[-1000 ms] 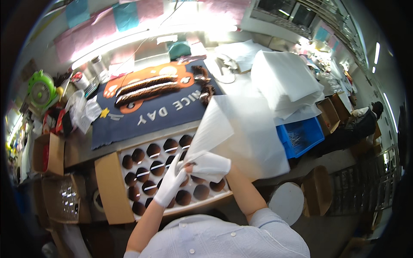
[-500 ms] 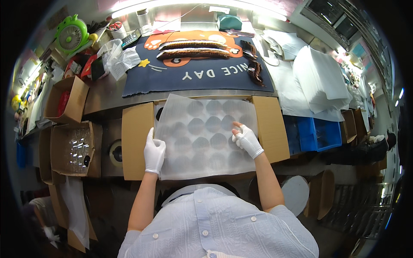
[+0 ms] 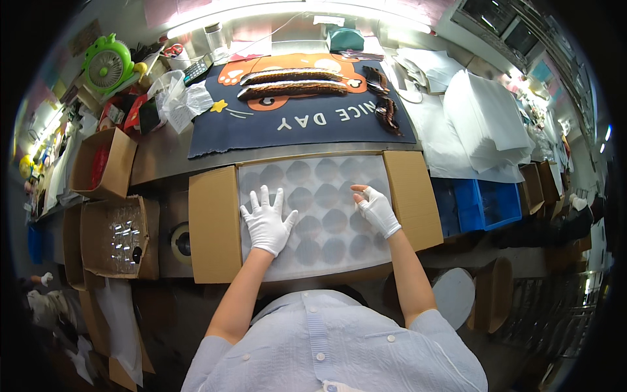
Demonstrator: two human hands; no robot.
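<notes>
An open cardboard box [image 3: 215, 228] stands in front of me, its side flaps folded outward. In it lies a translucent white sheet [image 3: 277, 268], with rows of round grey shapes showing through. My left hand [image 3: 268, 225], in a white glove, presses flat on the sheet's left part with its fingers spread. Toward the right side rests my right hand [image 3: 377, 212], its glove leaving some fingertips bare. Those fingers reach left over the sheet and hold nothing that I can see. What makes the round shapes is hidden beneath the sheet.
Beyond the box, a dark blue mat [image 3: 261, 134] carries brown fanned strips [image 3: 294, 89]. A white sheet stack [image 3: 486, 121] and a blue bin [image 3: 486, 206] are at right. Leftward stand a carton of clear pieces [image 3: 121, 238], another carton [image 3: 104, 160] and a green fan [image 3: 108, 63].
My left hand has let go of the sheet's left edge and moved right, spreading flat on it. The tilted sheet now lies level inside the box. My right hand has barely moved.
</notes>
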